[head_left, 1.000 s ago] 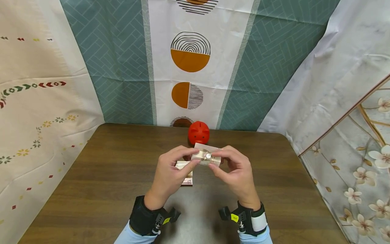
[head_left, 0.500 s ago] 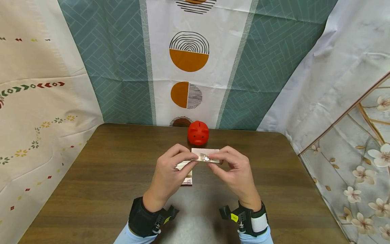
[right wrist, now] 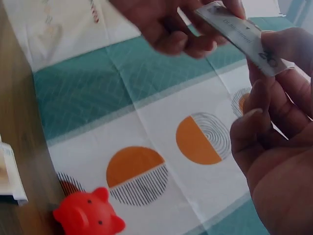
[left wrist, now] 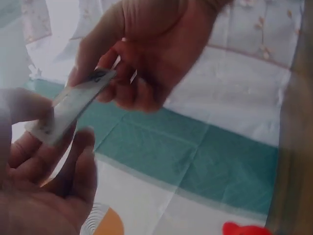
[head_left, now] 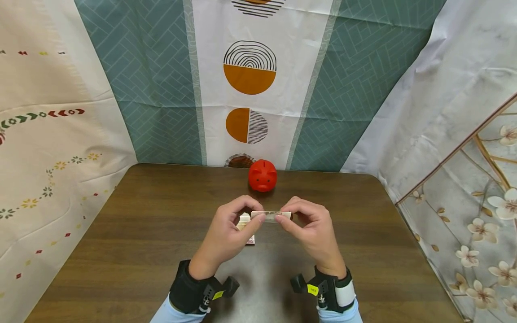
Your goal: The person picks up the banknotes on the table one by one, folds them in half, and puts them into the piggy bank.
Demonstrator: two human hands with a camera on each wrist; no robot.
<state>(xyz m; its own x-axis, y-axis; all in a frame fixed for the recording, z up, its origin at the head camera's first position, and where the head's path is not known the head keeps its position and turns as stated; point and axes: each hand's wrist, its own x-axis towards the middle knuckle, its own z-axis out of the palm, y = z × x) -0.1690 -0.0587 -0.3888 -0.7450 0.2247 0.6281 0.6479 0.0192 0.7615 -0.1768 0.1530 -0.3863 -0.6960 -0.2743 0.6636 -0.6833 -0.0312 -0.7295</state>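
Observation:
A folded banknote, now a narrow pale strip, is held level above the table between both hands. My left hand pinches its left end between thumb and fingers. At the other end, the thumb and fingers of my right hand grip it likewise. Printed lettering and dark numerals show on the folded banknote in the right wrist view. More banknotes lie on the table behind the left hand, which partly hides them.
A red piggy bank stands near the back edge of the brown wooden table, beyond the hands. Patterned cloths hang behind and at both sides of the table.
The banknote showed a broad face with a shiny round patch; it has been folded down into a thin strip. Both hands keep their grip on it, having lowered slightly.

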